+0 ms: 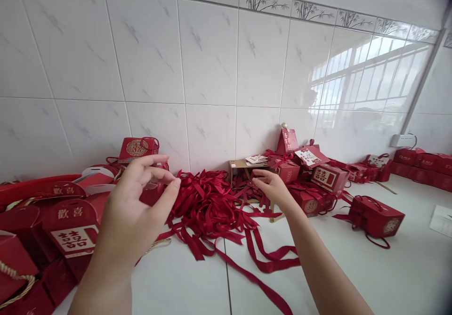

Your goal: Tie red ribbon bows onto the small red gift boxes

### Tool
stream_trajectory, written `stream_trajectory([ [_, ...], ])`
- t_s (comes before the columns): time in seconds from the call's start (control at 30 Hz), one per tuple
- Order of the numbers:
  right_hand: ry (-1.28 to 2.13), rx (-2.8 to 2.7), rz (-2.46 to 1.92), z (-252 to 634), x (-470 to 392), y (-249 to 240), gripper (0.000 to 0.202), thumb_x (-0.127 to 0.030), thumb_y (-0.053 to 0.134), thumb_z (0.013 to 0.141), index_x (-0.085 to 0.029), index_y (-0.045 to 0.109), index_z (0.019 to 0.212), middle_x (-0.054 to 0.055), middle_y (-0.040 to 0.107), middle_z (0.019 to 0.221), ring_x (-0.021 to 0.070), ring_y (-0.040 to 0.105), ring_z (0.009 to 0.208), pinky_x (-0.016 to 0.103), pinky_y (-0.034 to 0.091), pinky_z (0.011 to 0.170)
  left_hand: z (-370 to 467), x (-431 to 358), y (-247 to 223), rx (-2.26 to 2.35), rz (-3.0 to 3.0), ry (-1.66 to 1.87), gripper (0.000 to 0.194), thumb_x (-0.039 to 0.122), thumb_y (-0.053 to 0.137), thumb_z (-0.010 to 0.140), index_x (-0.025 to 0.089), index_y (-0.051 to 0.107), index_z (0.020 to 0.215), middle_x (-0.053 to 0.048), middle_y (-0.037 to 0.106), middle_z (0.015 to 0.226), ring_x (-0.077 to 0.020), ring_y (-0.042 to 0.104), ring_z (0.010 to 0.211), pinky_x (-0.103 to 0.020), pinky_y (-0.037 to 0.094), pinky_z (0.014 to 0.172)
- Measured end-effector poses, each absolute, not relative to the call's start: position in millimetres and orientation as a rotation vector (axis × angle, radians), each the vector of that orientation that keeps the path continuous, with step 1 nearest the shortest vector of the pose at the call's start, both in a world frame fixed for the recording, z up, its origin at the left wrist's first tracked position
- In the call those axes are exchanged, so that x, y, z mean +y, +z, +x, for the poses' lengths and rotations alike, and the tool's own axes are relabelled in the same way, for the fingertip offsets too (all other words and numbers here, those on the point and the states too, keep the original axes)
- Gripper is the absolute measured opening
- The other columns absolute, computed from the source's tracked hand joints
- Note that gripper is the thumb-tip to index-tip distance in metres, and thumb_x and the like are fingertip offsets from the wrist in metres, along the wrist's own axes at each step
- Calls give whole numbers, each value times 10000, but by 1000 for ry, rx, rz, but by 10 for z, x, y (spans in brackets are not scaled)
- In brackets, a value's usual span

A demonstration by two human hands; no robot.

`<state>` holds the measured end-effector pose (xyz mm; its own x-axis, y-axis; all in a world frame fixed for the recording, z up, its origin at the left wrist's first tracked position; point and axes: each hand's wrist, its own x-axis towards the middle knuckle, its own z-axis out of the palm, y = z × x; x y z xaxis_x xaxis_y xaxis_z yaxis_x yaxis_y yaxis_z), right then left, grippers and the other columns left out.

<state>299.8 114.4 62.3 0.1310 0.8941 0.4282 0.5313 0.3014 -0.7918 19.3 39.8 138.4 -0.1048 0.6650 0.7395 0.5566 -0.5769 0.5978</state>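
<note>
Trailing dark-red, satin-like ribbons [203, 202]: tangled heap on the smooth pale surface [180, 282]; likely light, limp, slippery, best pinched near a loose end.
Left hand [137, 206]: before the heap, fingers loosely curled, nothing visible in its grasp.
Right hand [270, 185]: at the brown cardboard box [238, 164] beside the heap; cannot tell whether it grips anything.
Red paperboard gift boxes [377, 216]: grouped left and right, some bearing white labels.

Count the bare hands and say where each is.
2: the left hand in front of the red boxes, left of the ribbon pile; the right hand by the brown box, right of the pile.
</note>
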Motion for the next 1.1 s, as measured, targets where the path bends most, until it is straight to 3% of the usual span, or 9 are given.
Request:
stream_trajectory([
  [0.1,545,-1864,-1419,2854,1210,464,203,-272,628,736,-169,739,871,74,739,878,198,668,795,280,499,713,136,554,1395,1635,1916,1628,266,333,627,764,266,568,1015,15,671,810,-203,620,869,-306,473,761],
  [0.2,657,-2195,-1465,2645,1265,266,91,-266,737,628,-183,706,608,18,698,638,159,625,600,238,442,561,78,669,1370,1722,1933,1527,248,378,626,745,256,582,957,6,688,809,-206,626,825,-291,470,704],
  [0.37,571,-2408,-1576,2310,1326,-20,316,-472,629,765,-172,697,696,34,663,646,139,566,568,232,349,492,-12,859,1274,1769,1988,1429,189,380,591,746,252,592,886,11,690,807,-189,639,768,-266,468,658],
  [0.47,583,-2539,-1613,2189,1323,-131,338,-520,691,687,-197,713,785,30,679,714,149,583,604,225,351,488,-72,1134,1122,1872,2021,1040,211,380,580,759,242,601,916,-4,704,875,-187,656,776,-262,467,650],
  [0.53,583,-2621,-1622,2138,1312,-181,309,-469,731,651,-204,721,809,38,695,777,169,606,664,226,365,508,-91,1369,958,1898,2034,757,217,366,598,762,225,618,926,-24,711,894,-189,661,776,-262,466,640],
  [0.67,561,-2700,-1630,2095,1302,-225,209,-338,667,718,-199,720,866,56,708,862,188,620,733,234,373,535,-35,1783,514,1917,1997,508,126,272,698,730,168,645,776,-42,695,786,-183,644,720,-285,481,650],
  [0.77,560,-2710,-1638,2118,1305,-217,164,-277,641,713,-200,715,837,48,704,841,178,615,709,231,366,531,45,1956,201,1880,1976,370,222,345,604,863,127,635,891,-34,667,849,-151,634,753,-325,524,709],
  [0.93,541,-2617,-1654,2240,1333,-160,127,-180,613,669,-203,691,767,30,685,763,162,602,667,224,354,527,80,2067,-74,1862,1939,347,252,324,564,898,154,604,1079,-71,633,1077,-187,627,930,-378,533,805],
  [1.1,474,-2407,-1641,2393,1349,-49,187,-85,598,607,-192,670,742,36,678,761,167,595,679,231,354,553,14,2143,-118,1831,1876,526,248,307,571,895,172,599,1101,-72,620,1114,-194,620,963,-372,531,812],
])
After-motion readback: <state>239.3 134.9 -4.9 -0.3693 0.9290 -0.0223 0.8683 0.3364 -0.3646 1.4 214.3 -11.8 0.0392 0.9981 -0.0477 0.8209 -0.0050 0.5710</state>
